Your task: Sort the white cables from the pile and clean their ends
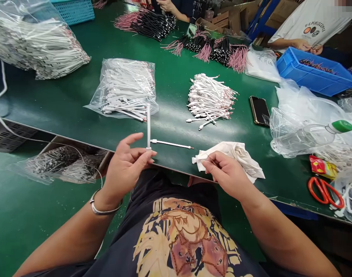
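My left hand (130, 163) pinches the lower end of a short white cable (148, 127), which stands upright above the table edge. Beside it, a second white cable (173, 144) with a connector at its left end lies flat on the green table. My right hand (226, 171) is closed in a pinch over a crumpled off-white cloth (239, 152). A thin dark sliver shows at its fingertips, too small to name. Beyond my hands lie a loose pile of white cables (212, 96) and a clear bag of white cables (128, 88).
A phone (260, 110), a clear bottle with a green cap (304, 138) and red-handled scissors (324, 192) lie to the right. Behind are black and pink wire bundles (154, 25), a blue bin (314, 77) and people at work. A larger cable bag (46, 50) sits at left.
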Motion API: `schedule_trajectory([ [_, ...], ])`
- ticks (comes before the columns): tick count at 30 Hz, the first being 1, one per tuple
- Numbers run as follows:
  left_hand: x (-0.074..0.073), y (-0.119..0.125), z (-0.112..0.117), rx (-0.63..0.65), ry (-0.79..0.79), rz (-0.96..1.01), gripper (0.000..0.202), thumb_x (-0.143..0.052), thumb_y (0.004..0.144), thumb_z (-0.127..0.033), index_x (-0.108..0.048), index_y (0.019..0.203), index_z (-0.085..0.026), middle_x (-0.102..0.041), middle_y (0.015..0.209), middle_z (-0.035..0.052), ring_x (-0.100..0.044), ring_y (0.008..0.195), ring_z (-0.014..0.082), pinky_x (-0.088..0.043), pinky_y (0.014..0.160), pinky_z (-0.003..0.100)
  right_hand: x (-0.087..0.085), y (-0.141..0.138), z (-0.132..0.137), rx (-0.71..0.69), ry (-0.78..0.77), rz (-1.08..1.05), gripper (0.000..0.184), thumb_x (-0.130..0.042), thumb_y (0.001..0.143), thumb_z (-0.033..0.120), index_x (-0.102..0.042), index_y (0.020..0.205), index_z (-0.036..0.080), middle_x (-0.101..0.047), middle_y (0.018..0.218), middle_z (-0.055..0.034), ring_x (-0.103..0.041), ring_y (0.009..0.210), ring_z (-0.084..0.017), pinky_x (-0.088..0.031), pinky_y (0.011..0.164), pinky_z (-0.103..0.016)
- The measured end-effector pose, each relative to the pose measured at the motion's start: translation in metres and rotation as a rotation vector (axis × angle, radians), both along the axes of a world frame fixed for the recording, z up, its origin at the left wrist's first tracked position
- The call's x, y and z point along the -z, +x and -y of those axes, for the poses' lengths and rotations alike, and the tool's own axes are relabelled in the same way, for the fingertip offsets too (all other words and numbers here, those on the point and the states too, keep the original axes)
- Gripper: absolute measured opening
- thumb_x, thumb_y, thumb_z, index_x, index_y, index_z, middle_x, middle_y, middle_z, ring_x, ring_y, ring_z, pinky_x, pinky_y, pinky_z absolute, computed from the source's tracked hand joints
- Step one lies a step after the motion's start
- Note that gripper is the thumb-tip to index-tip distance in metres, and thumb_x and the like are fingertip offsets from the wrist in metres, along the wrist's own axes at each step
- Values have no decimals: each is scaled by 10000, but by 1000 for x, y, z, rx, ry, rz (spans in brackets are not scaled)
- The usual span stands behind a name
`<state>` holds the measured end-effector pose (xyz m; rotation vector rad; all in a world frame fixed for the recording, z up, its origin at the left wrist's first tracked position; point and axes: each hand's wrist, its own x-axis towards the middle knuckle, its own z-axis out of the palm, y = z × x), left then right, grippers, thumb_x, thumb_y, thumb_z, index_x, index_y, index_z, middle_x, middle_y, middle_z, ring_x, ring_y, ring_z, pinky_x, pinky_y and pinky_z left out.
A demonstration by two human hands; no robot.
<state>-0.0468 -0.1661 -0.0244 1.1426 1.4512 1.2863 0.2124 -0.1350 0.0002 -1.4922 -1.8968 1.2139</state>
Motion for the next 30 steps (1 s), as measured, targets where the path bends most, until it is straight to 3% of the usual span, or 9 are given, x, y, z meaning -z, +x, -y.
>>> schedule_trajectory([
  [3,1,0,1,90,-73,54,293,-667,780,-303,-572,1024,-171,-720,851,45,-673,721,146,-548,703,262,-1,-9,2,-63,47,45,312,-443,915,415,-561,732,190,-544,623,13,-503,552,-105,-408,538,-237],
  [6,1,9,3,178,-142,95,216,-678,771,-310,-596,910,-166,-727,845,49,-678,728,146,-542,692,247,0,-23,7,-140,106,-1,246,-450,920,366,-619,1022,220,-623,767,-21,-586,669,-140,-470,622,-265],
  [9,-1,16,3,261,-202,141,206,-676,773,-317,-604,898,-171,-731,829,46,-679,715,143,-535,665,232,2,-34,11,-249,181,-41,357,-440,926,302,-515,1273,266,-643,910,-45,-617,799,-162,-498,709,-290],
  [14,-3,20,1,332,-239,152,196,-677,767,-333,-623,862,-170,-710,729,23,-672,679,143,-523,629,226,3,-41,11,-346,286,35,330,-413,941,290,-549,1240,265,-630,908,-47,-601,818,-160,-484,727,-282],
  [21,-2,21,1,366,-248,149,179,-677,770,-325,-627,851,-173,-690,703,0,-651,663,107,-504,625,188,0,-41,10,-376,331,133,269,-413,939,281,-596,1133,240,-612,923,-51,-584,746,-138,-462,667,-250],
  [25,-3,23,1,339,-225,164,171,-687,763,-311,-627,853,-179,-693,744,-2,-651,692,102,-505,645,184,-3,-40,10,-292,224,98,319,-416,932,402,-558,1145,212,-626,920,-60,-602,799,-165,-478,681,-277],
  [30,-3,25,2,334,-179,179,163,-692,761,-289,-635,866,-179,-698,794,3,-653,733,107,-515,686,195,-1,-40,11,-292,35,-71,351,-351,959,324,-482,1272,232,-633,940,-41,-606,807,-141,-495,739,-281],
])
